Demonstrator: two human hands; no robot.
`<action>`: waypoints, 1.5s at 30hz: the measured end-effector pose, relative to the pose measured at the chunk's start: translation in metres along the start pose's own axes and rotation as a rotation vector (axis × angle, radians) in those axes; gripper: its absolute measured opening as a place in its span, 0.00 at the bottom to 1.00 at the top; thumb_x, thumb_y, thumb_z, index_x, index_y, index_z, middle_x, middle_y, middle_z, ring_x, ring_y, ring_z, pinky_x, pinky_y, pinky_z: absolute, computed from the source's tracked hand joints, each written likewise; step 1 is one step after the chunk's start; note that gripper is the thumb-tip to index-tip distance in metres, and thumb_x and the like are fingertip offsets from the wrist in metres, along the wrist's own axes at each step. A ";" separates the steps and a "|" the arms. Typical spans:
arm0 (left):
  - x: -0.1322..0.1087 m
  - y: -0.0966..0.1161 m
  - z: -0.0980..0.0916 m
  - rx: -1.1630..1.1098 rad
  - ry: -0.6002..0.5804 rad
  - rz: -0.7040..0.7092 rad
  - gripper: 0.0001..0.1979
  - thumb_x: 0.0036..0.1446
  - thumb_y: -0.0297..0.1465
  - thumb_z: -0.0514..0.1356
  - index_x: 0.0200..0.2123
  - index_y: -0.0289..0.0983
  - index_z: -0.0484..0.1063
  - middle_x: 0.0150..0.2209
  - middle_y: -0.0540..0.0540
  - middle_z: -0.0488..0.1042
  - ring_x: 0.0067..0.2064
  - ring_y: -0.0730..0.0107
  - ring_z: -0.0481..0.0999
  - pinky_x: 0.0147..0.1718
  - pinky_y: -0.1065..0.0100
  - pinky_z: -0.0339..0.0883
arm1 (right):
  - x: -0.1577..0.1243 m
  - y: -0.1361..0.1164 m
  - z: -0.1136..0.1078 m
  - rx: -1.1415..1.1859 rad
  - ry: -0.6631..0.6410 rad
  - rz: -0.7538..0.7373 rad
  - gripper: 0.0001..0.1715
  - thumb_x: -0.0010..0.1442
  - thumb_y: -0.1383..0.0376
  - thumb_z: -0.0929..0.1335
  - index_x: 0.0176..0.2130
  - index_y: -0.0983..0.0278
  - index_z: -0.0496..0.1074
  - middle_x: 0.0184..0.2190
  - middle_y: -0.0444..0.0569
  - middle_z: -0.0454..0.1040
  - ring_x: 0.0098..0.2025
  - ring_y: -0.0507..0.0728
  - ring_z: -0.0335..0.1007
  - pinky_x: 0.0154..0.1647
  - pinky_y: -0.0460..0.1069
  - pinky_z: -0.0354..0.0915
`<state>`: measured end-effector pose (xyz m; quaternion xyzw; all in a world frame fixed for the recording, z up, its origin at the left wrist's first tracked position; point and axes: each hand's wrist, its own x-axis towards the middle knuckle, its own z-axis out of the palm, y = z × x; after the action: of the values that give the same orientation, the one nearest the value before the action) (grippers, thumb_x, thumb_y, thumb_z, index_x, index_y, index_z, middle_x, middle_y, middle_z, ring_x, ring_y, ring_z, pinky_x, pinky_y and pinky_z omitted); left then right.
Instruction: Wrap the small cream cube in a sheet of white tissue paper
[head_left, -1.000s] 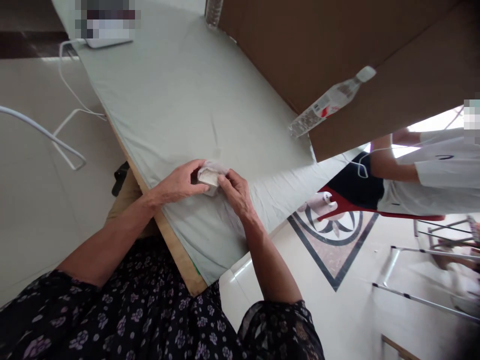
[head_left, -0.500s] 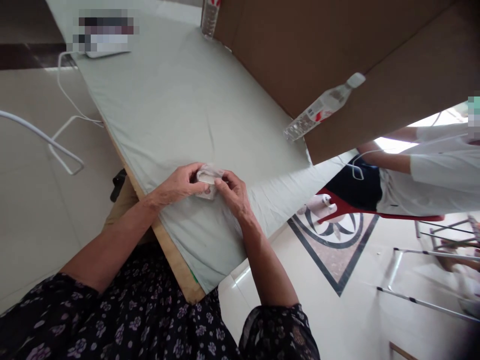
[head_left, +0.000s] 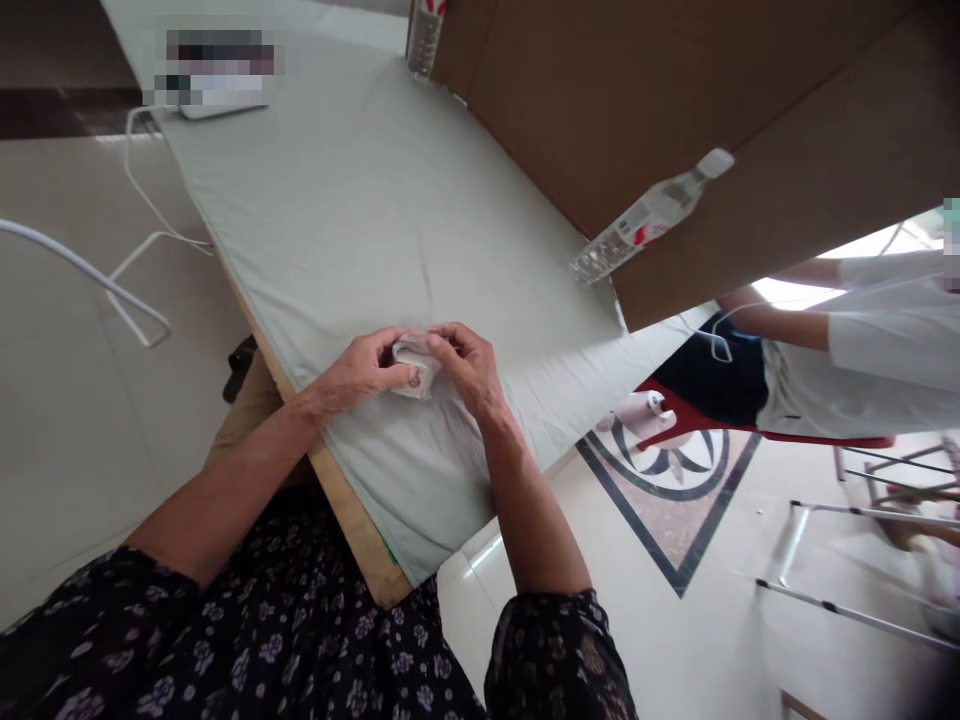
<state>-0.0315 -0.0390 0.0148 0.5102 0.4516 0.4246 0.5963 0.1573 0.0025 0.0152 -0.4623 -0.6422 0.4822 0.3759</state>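
Observation:
Near the front corner of the cloth-covered table [head_left: 345, 220], my left hand [head_left: 367, 364] grips a small whitish packet [head_left: 411, 386] in clear plastic, its thumb pressed on the near face. A small reddish-brown mark shows beside that thumb. From the other side, my right hand [head_left: 466, 366] pinches the thin clear plastic wrapping [head_left: 412, 345] at the packet's upper edge. More loose film seems to hang below the right palm. What lies inside the wrapping I cannot make out.
A clear plastic bottle [head_left: 649, 218] leans by a large brown cardboard panel [head_left: 600, 90]; another bottle [head_left: 425, 45] stands at its far end. A white device [head_left: 225, 108] with a cable sits far left. A person in a white sleeve [head_left: 885, 310] sits at the right.
My right hand has shifted up and over the packet's top edge, pulling at the film. The left hand keeps its hold, and more of the packet's front face shows.

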 end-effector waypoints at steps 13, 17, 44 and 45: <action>0.002 -0.008 -0.005 0.390 0.287 0.119 0.26 0.54 0.46 0.67 0.51 0.36 0.82 0.47 0.41 0.82 0.46 0.59 0.79 0.50 0.59 0.73 | 0.012 -0.008 0.013 -0.002 0.015 -0.098 0.12 0.61 0.54 0.71 0.33 0.60 0.74 0.32 0.44 0.76 0.35 0.54 0.71 0.42 0.51 0.68; 0.005 -0.008 -0.004 0.407 0.275 0.130 0.24 0.58 0.45 0.63 0.50 0.34 0.82 0.39 0.44 0.80 0.39 0.65 0.76 0.43 0.63 0.72 | 0.011 -0.007 0.020 -0.093 0.037 -0.131 0.08 0.62 0.58 0.68 0.33 0.59 0.72 0.33 0.45 0.77 0.39 0.55 0.73 0.46 0.51 0.69; 0.005 -0.010 -0.020 0.246 0.109 0.072 0.27 0.56 0.44 0.63 0.54 0.33 0.79 0.33 0.48 0.76 0.33 0.69 0.72 0.34 0.67 0.66 | 0.002 0.005 0.002 -0.470 -0.124 -0.502 0.10 0.70 0.64 0.65 0.42 0.57 0.76 0.55 0.51 0.77 0.59 0.59 0.74 0.61 0.57 0.71; 0.005 -0.010 -0.021 0.248 0.107 0.075 0.27 0.57 0.43 0.63 0.54 0.33 0.80 0.33 0.48 0.76 0.33 0.69 0.72 0.34 0.67 0.66 | 0.001 0.004 0.000 -0.510 -0.139 -0.513 0.10 0.71 0.64 0.65 0.43 0.56 0.77 0.56 0.52 0.76 0.60 0.60 0.73 0.62 0.58 0.70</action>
<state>-0.0498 -0.0305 0.0030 0.5732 0.5123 0.4140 0.4875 0.1578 0.0037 0.0112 -0.3313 -0.8609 0.2269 0.3125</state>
